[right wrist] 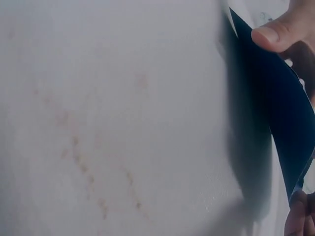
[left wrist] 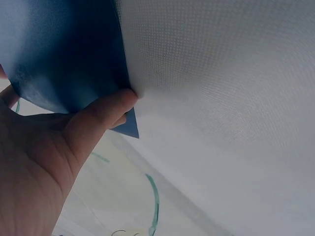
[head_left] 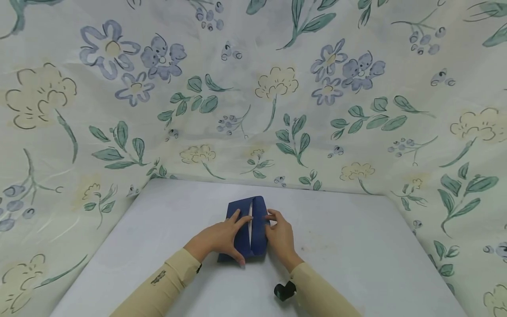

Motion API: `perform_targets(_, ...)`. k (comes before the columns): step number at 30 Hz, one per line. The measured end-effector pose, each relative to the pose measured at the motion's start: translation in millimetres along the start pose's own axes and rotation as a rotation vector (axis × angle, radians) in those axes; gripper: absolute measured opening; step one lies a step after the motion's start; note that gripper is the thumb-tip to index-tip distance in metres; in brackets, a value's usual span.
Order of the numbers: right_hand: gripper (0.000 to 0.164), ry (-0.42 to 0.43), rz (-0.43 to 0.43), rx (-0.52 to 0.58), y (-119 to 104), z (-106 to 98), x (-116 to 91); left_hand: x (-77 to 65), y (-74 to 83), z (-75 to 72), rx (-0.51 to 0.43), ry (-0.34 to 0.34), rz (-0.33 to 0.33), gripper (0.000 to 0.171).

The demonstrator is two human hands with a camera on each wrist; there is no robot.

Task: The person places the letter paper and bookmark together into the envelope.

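A dark blue envelope [head_left: 258, 233] lies on the white table, its flap toward the right. A narrow pale strip shows in the gap beside the flap. My left hand [head_left: 219, 237] rests across the envelope's left part with fingers spread, its thumb reaching past the near edge. In the left wrist view that thumb lies over the blue paper [left wrist: 64, 49] near a corner. At the right edge my right hand [head_left: 282, 237] pinches the flap between thumb and curled fingers. The right wrist view shows the blue paper [right wrist: 275, 98] slightly bowed, casting a shadow on the table.
White table surface [head_left: 340, 255] surrounds the envelope, with faint brownish stains right of it. A floral-patterned cloth [head_left: 253, 88] rises behind the table and along both sides. A small black object [head_left: 284, 291] is beside the right sleeve.
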State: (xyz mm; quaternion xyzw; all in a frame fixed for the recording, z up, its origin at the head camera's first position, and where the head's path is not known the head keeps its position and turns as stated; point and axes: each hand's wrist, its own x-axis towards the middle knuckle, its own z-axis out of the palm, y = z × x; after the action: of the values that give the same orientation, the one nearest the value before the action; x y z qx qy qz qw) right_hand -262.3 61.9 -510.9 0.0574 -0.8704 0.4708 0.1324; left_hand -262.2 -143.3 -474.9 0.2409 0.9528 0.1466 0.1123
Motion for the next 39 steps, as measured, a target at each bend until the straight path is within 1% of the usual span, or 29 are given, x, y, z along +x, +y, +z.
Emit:
perform_targets(5, 0.047, 0.021, 0.012, -0.005, 4, -5, 1, 0.7, -0.4, -0.1, 0.012, -0.006, -0.01, 0.126)
perform_targets(11, 0.046, 0.05, -0.013, -0.017, 9, -5, 1, 1.0, -1.3, 0.6, 0.013, -0.012, -0.016, 0.126)
perform_targets(19, 0.045, 0.046, -0.03, -0.027, 12, -7, 0, -1.0, -1.7, 2.9, 0.008, -0.014, -0.004, 0.131)
perform_targets(24, 0.046, 0.041, -0.015, -0.03, 14, -7, 0, -0.8, -0.5, 3.9, 0.035, -0.01, 0.003, 0.132)
perform_targets(27, 0.046, 0.031, -0.004, -0.036, 16, -7, 0, -1.2, 0.6, 5.0, 0.058, -0.01, 0.005, 0.129)
perform_targets(31, 0.046, 0.009, 0.012, -0.038, 20, -5, -2, -1.8, 2.5, 7.3, 0.09, -0.018, -0.007, 0.124)
perform_targets(35, 0.044, 0.003, 0.017, -0.035, 24, -4, -3, -2.0, 4.9, 9.2, 0.095, -0.027, -0.029, 0.122)
perform_targets(39, 0.04, -0.013, 0.017, -0.066, 27, -6, -3, -3.4, 4.5, 10.4, 0.106, -0.018, -0.07, 0.117)
